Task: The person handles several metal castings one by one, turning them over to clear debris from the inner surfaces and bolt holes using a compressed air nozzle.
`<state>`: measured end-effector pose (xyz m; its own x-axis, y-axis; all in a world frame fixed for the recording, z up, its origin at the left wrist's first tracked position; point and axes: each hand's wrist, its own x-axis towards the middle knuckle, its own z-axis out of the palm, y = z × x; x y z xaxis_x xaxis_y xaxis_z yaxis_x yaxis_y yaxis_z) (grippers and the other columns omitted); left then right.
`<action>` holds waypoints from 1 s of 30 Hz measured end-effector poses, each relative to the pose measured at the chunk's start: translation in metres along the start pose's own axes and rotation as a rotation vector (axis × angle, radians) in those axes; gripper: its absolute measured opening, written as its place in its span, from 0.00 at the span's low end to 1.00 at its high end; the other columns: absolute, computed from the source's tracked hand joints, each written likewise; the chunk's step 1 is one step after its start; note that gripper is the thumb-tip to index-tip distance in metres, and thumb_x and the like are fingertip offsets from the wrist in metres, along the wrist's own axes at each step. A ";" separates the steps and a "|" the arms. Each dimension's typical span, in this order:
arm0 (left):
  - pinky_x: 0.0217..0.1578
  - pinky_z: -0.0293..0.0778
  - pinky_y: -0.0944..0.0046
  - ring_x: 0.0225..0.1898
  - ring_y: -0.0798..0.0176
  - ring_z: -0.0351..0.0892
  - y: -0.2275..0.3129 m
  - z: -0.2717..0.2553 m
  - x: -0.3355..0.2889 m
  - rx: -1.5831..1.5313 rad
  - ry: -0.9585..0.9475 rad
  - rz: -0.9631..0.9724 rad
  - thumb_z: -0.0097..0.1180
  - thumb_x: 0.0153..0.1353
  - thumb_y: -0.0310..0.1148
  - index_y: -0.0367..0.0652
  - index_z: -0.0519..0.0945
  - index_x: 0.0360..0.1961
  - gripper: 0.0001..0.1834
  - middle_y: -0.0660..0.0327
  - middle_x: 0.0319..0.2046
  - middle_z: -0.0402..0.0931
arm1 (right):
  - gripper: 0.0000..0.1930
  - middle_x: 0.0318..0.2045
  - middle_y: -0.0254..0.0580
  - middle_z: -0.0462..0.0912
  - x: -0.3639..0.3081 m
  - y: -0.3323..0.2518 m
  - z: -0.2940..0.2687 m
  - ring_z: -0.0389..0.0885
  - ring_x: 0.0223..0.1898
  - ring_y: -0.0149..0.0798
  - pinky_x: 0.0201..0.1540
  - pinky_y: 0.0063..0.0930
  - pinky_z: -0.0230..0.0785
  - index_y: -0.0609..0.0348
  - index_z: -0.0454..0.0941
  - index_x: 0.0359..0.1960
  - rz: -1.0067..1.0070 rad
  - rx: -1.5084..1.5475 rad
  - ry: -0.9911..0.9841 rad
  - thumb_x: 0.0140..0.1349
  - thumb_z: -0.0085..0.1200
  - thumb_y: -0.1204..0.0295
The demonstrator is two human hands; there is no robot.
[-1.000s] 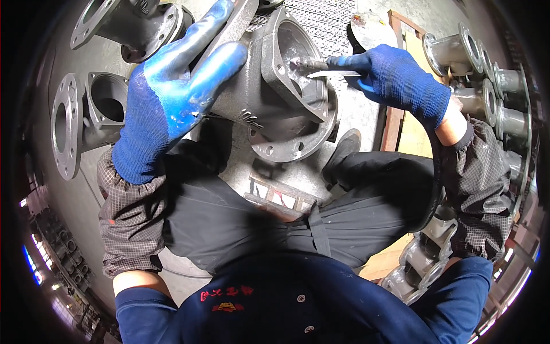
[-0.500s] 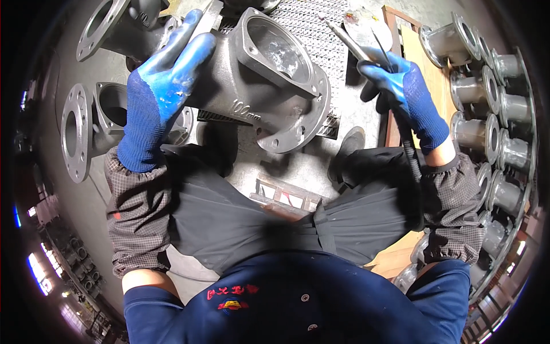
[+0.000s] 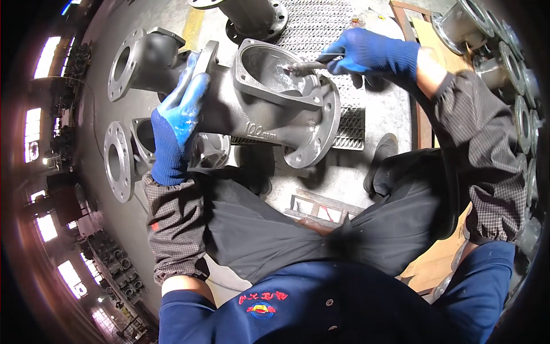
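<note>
A grey cast-iron valve body (image 3: 252, 117) lies with its large oval opening facing up and its round flange to the right. My left hand (image 3: 180, 112), in a blue coated glove, grips the flange at the body's left end, its fingers stretched along it. My right hand (image 3: 366, 54), gloved the same way, is closed around a slim pen-shaped die grinder (image 3: 309, 65) with a black hose trailing along my forearm. The grinder's tip is inside the opening, near the inner wall. Whitish smears mark the metal there.
The body sits on a metal grating (image 3: 349, 123). More flanged castings stand at the left (image 3: 119, 161), at the back (image 3: 252, 17) and stacked along the right (image 3: 464, 26). A wooden board (image 3: 427, 43) lies at the right. My knees flank a small metal frame (image 3: 321, 209) on the floor.
My right hand has swung left and turned, bringing the grinder from beside the valve body into its opening. The left hand stays at the flange. The whole view has shifted.
</note>
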<state>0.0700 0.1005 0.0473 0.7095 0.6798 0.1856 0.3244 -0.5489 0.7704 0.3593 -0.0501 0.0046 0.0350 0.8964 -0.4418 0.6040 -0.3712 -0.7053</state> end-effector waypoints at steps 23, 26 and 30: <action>0.51 0.65 0.72 0.52 0.68 0.71 -0.012 -0.015 -0.001 0.308 -0.090 0.300 0.52 0.60 0.26 0.42 0.75 0.53 0.18 0.55 0.54 0.72 | 0.12 0.20 0.42 0.81 0.016 -0.010 -0.013 0.80 0.16 0.32 0.21 0.25 0.75 0.60 0.79 0.44 -0.003 -0.237 0.085 0.60 0.51 0.71; 0.48 0.70 0.70 0.51 0.61 0.76 -0.013 -0.005 0.001 0.267 -0.042 0.258 0.49 0.58 0.22 0.44 0.76 0.52 0.19 0.53 0.54 0.73 | 0.13 0.21 0.42 0.80 0.018 0.000 -0.017 0.78 0.17 0.30 0.23 0.21 0.75 0.60 0.77 0.47 -0.035 -0.416 0.056 0.61 0.49 0.72; 0.40 0.75 0.72 0.43 0.68 0.79 -0.029 -0.009 0.009 0.626 -0.003 0.540 0.51 0.60 0.25 0.47 0.75 0.53 0.19 0.58 0.50 0.76 | 0.16 0.31 0.43 0.82 -0.030 -0.034 -0.008 0.77 0.19 0.31 0.19 0.25 0.72 0.60 0.73 0.49 0.117 0.143 0.299 0.60 0.46 0.71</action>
<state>0.0613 0.1275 0.0321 0.8691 0.2438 0.4304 0.2261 -0.9697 0.0927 0.3439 -0.0621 0.0466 0.3413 0.8694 -0.3574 0.4652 -0.4866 -0.7395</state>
